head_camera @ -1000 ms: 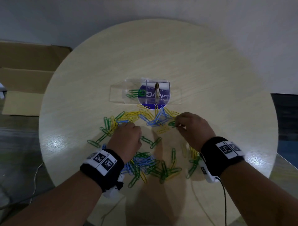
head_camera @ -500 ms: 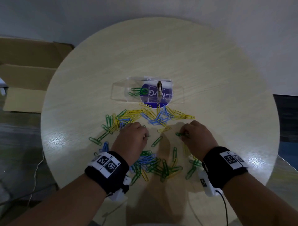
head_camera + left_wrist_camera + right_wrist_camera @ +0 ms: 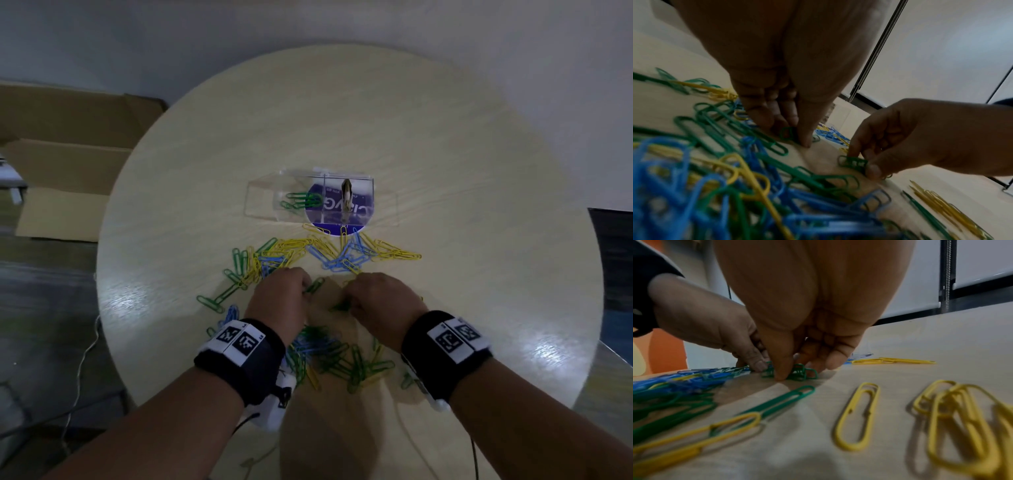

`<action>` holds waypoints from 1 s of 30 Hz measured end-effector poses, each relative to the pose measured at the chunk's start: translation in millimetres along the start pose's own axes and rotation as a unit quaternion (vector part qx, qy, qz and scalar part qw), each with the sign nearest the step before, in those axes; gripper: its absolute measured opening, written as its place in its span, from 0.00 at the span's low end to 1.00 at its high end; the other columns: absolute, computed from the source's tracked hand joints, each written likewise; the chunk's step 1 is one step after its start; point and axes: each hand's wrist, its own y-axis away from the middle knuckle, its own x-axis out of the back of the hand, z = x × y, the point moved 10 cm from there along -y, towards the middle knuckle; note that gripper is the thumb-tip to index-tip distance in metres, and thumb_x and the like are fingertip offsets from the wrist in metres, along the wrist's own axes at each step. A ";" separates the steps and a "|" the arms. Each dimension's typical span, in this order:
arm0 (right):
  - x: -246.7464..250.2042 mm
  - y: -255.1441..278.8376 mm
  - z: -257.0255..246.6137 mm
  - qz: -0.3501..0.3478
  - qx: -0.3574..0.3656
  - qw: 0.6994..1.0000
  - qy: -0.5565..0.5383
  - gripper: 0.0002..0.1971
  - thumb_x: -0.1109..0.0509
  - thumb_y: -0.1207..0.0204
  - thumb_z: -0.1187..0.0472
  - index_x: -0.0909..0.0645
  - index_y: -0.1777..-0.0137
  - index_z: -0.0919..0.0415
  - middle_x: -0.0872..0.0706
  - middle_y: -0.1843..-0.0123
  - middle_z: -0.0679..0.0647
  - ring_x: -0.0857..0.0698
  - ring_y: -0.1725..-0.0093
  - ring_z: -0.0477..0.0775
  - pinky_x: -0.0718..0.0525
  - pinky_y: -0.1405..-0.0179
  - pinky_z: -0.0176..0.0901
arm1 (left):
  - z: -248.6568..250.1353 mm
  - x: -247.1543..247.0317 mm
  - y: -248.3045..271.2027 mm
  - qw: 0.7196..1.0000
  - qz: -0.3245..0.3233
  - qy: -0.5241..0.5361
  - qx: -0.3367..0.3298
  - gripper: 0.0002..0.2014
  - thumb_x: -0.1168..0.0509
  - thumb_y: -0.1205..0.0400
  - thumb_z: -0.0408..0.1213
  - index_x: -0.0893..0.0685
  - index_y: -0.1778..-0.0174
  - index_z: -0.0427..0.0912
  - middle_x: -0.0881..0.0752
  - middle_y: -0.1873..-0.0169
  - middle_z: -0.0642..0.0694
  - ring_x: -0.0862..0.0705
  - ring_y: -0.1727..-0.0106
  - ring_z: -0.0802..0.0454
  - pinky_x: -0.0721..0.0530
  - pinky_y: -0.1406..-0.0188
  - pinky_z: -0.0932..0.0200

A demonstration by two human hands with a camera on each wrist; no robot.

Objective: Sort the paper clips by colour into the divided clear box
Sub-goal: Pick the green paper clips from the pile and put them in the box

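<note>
Head view: near side of the box (image 3: 260, 202), which holds green clips (image 3: 301, 200) at its left end, the left hand (image 3: 281, 298) pinches one green clip (image 3: 789, 134), the right hand (image 3: 380, 301) a green bunch (image 3: 854, 163), likely gathering one colour per trip.

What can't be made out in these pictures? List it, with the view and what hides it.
- Clip count in the right hand: the green clips overlap under the fingertips; motion blur in the head view.
- Left hand grip: its thumb covers most of the green clip.
- Label under the clear box: small, crossed by the divider.
- Near pile: blurred in the left wrist view.
</note>
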 end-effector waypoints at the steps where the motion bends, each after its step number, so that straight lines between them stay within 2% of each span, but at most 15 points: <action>1: -1.2 0.3 2.2 -0.010 -0.012 1.000 -0.003 0.12 0.36 0.28 0.59 0.18 0.46 0.54 0.18 0.48 0.57 0.19 0.45 0.64 0.19 0.47 0.54 | -0.2 -1.0 -1.9 1.000 -0.013 -0.007 0.001 0.11 0.28 0.25 0.30 0.13 0.49 0.45 0.12 0.52 0.44 0.14 0.49 0.44 0.16 0.50 0.51; 6: -5.6 4.2 4.8 -0.019 -0.022 1.000 0.012 0.08 0.34 0.27 0.58 0.22 0.49 0.56 0.25 0.46 0.57 0.21 0.46 0.64 0.21 0.48 0.55 | 8.0 -4.1 -4.6 0.998 -0.039 -0.047 -0.029 0.06 0.32 0.24 0.29 0.16 0.57 0.45 0.20 0.54 0.45 0.19 0.51 0.43 0.20 0.50 0.50; 10: -1.9 9.9 3.9 -0.009 -0.009 1.000 0.013 0.08 0.35 0.26 0.56 0.21 0.48 0.52 0.18 0.47 0.55 0.20 0.44 0.62 0.23 0.47 0.51 | 9.4 -1.1 1.4 0.995 -0.041 -0.074 -0.062 0.03 0.34 0.22 0.33 0.20 0.56 0.47 0.18 0.58 0.47 0.19 0.53 0.43 0.19 0.56 0.48; 13: 31.3 10.7 8.9 0.056 -0.040 0.993 -0.098 0.05 0.31 0.28 0.58 0.18 0.53 0.52 0.15 0.54 0.54 0.17 0.51 0.60 0.23 0.53 0.48 | 6.0 24.0 -2.5 0.999 0.000 0.018 -0.027 0.04 0.31 0.23 0.36 0.16 0.56 0.49 0.14 0.60 0.49 0.15 0.57 0.46 0.17 0.57 0.52; 16: 79.1 0.2 21.1 0.167 -0.091 0.957 -0.220 0.06 0.25 0.33 0.61 0.15 0.57 0.52 0.14 0.63 0.49 0.16 0.62 0.52 0.21 0.59 0.43 | 8.3 67.4 -19.6 0.989 0.071 0.131 0.012 0.05 0.28 0.25 0.34 0.15 0.58 0.48 0.15 0.65 0.52 0.16 0.63 0.54 0.21 0.60 0.61; 19: 113.7 -26.7 23.8 0.215 -0.127 0.925 -0.287 0.05 0.23 0.33 0.58 0.15 0.58 0.54 0.12 0.65 0.48 0.13 0.63 0.50 0.19 0.60 0.42 | 14.1 105.0 -46.6 0.978 0.132 0.158 0.012 0.05 0.28 0.25 0.34 0.16 0.61 0.50 0.16 0.69 0.54 0.14 0.65 0.54 0.18 0.60 0.62; 21: 125.2 -50.4 24.1 0.222 -0.145 0.918 -0.294 0.04 0.24 0.33 0.57 0.16 0.61 0.52 0.12 0.65 0.49 0.13 0.61 0.52 0.19 0.59 0.40 | 12.4 116.5 -66.6 0.975 0.148 0.167 0.020 0.04 0.28 0.25 0.35 0.15 0.61 0.49 0.13 0.67 0.50 0.11 0.63 0.50 0.13 0.58 0.55; 23: 126.8 -70.6 24.4 0.216 -0.162 0.908 -0.320 0.04 0.23 0.34 0.55 0.16 0.65 0.53 0.11 0.67 0.50 0.12 0.61 0.54 0.14 0.57 0.46 | 9.1 118.3 -83.2 0.979 0.145 0.142 0.029 0.02 0.28 0.25 0.37 0.13 0.58 0.46 0.10 0.64 0.46 0.11 0.60 0.46 0.12 0.55 0.49; 25: 126.5 -82.1 22.3 0.213 -0.172 0.902 -0.334 0.07 0.24 0.34 0.53 0.13 0.65 0.56 0.10 0.67 0.53 0.11 0.61 0.57 0.12 0.54 0.55 | 6.5 115.4 -93.0 0.980 0.131 0.142 0.037 0.09 0.29 0.24 0.40 0.12 0.50 0.42 0.09 0.57 0.43 0.11 0.57 0.43 0.12 0.52 0.46; 26: 126.4 -83.8 20.6 0.212 -0.170 0.908 -0.318 0.08 0.25 0.32 0.52 0.12 0.62 0.56 0.09 0.64 0.55 0.11 0.58 0.58 0.13 0.52 0.54 | 5.7 114.1 -94.0 0.981 0.127 0.143 0.039 0.13 0.30 0.22 0.41 0.13 0.44 0.40 0.10 0.53 0.42 0.11 0.54 0.42 0.12 0.50 0.45; 28: 129.9 -73.4 18.9 0.230 -0.170 0.924 -0.253 0.10 0.29 0.29 0.54 0.12 0.54 0.58 0.09 0.55 0.57 0.13 0.51 0.59 0.17 0.50 0.46 | 5.6 118.2 -85.8 0.982 0.138 0.128 0.029 0.16 0.31 0.20 0.42 0.15 0.37 0.42 0.12 0.45 0.44 0.11 0.51 0.44 0.14 0.45 0.48; 30: 130.1 -45.3 17.1 0.266 -0.156 0.927 -0.213 0.09 0.30 0.28 0.56 0.13 0.50 0.55 0.09 0.51 0.54 0.13 0.50 0.56 0.22 0.53 0.40 | 8.3 125.0 -64.5 0.984 0.158 0.080 -0.008 0.13 0.32 0.19 0.40 0.15 0.39 0.46 0.14 0.44 0.46 0.14 0.51 0.47 0.18 0.44 0.56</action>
